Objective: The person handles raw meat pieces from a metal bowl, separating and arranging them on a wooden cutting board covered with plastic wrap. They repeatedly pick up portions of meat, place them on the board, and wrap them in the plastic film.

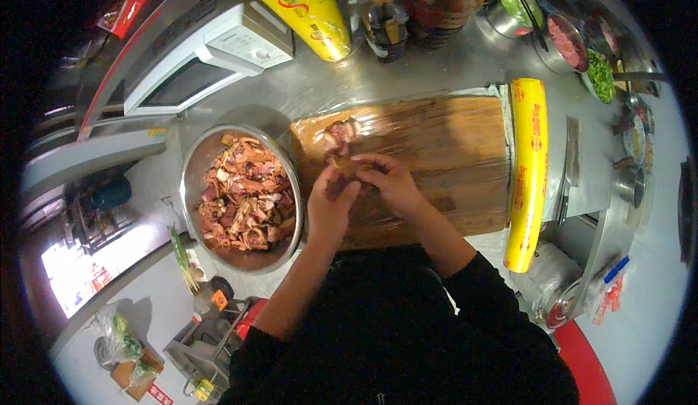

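Observation:
My left hand (334, 200) and my right hand (393, 184) are close together above a wooden cutting board (463, 148) covered in clear plastic film. Between their fingertips they pinch a small brownish piece of meat (344, 166), partly hidden by the fingers. Just beyond, a small heap of sliced meat (342, 135) lies on the film near the board's far left corner. Left of the board stands a large steel bowl (299, 208), holding a big pile of chopped, reddish-brown meat (245, 192).
A yellow roll of plastic wrap (527, 176) lies along the board's right side, with a cleaver (571, 154) beyond it. A white microwave (212, 61), a yellow tube (311, 12) and a dark jar (385, 23) stand behind. Steel bowls of meat (564, 42) and chopped greens (600, 76) sit far right.

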`<state>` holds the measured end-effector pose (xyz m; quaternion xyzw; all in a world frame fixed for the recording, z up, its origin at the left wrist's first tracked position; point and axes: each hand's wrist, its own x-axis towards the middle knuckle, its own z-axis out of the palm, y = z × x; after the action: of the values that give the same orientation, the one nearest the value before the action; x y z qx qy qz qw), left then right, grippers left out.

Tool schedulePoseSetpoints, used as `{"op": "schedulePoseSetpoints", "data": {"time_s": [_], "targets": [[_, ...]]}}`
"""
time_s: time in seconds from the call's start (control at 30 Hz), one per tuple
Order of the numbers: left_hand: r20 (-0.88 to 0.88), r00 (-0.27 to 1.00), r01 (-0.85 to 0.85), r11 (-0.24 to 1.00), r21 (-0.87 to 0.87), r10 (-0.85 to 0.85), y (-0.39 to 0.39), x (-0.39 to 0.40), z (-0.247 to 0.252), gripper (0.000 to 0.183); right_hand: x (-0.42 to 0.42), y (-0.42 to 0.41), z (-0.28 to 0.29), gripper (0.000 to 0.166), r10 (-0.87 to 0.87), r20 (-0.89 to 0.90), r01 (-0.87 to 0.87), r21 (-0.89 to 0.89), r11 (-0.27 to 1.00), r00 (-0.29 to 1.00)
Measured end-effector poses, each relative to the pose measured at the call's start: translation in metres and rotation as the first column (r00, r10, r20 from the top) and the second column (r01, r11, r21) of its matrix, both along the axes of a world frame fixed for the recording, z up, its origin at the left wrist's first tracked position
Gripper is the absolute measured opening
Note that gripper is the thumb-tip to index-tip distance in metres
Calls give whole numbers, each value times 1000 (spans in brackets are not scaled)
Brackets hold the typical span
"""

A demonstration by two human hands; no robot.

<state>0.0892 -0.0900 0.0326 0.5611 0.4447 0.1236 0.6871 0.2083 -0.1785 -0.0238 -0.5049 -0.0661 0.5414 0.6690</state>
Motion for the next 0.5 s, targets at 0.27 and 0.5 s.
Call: {"op": "schedulePoseSetpoints", "data": {"time_s": [0.27,0.5], "targets": [[201,950,-163,929,-332,239,15,-2,-21,26,-3,4,-3,20,18,90,-14,-43,999,996],[337,926,-157,985,-71,171,22,8,-31,22,-3,11,-11,27,-4,239,14,-41,999,971]]}}
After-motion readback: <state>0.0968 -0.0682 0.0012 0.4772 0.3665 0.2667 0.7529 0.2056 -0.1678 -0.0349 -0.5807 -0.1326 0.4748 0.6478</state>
